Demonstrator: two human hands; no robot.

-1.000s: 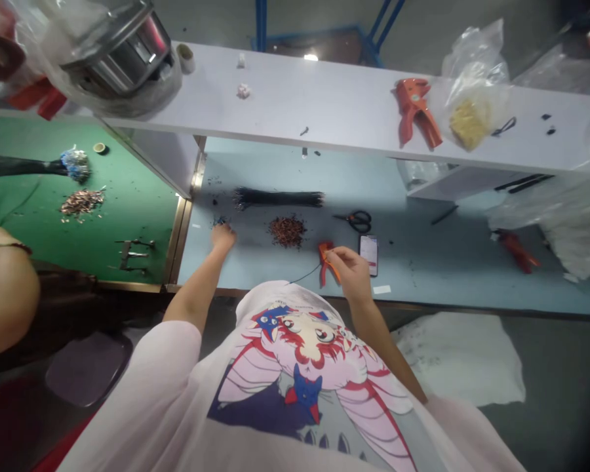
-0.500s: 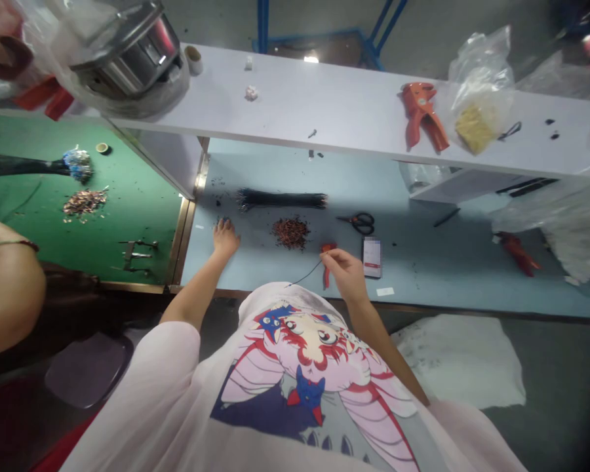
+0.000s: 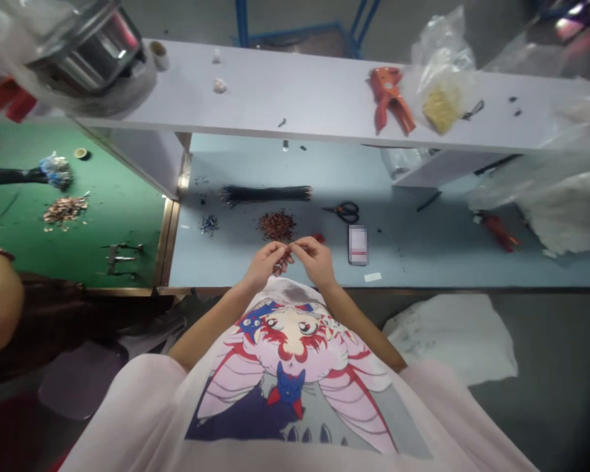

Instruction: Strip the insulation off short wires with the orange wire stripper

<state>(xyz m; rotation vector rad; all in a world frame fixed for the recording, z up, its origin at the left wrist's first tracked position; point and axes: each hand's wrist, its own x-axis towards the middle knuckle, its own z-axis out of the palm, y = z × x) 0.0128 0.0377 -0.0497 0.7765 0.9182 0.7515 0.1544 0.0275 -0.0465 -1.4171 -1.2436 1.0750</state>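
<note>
Legible text: none. Phone, on bench: screen pixelated, unreadable. White slip, near phone: any marking too small to read. Shirt: cartoon print, lettering indiscernible. White sack: faint marks, undecipherable.

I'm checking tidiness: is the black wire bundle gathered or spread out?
Gathered: the black wire bundle lies as one narrow bunch, its left end fanning slightly.
</note>
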